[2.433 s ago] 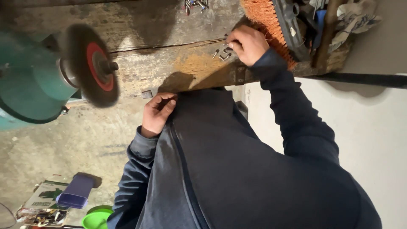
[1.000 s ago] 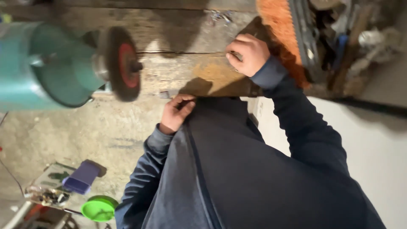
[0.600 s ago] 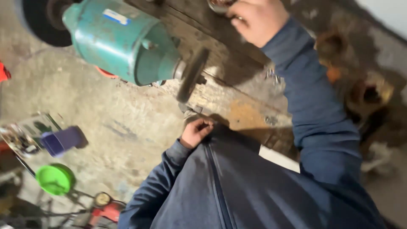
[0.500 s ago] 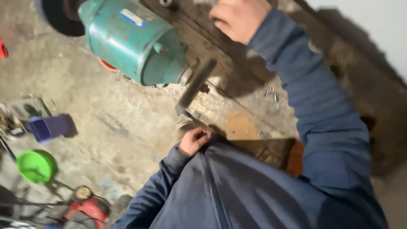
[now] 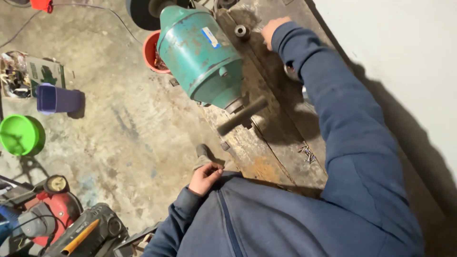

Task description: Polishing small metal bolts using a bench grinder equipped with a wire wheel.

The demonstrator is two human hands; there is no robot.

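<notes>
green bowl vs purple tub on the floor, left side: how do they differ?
The green bowl is round, wide and shallow; the purple tub is deeper and boxier. The bowl sits upright, opening facing up; the tub looks tipped on its side. The bowl lies at the picture's left edge, the tub further in, beside a cardboard piece. Both look like plastic and rest on the concrete floor.

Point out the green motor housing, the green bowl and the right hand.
green motor housing (image 5: pixel 202 54), head view, middle of its side.
green bowl (image 5: pixel 18 134), head view, inside the bowl.
right hand (image 5: pixel 272 29), head view, its back.
</notes>
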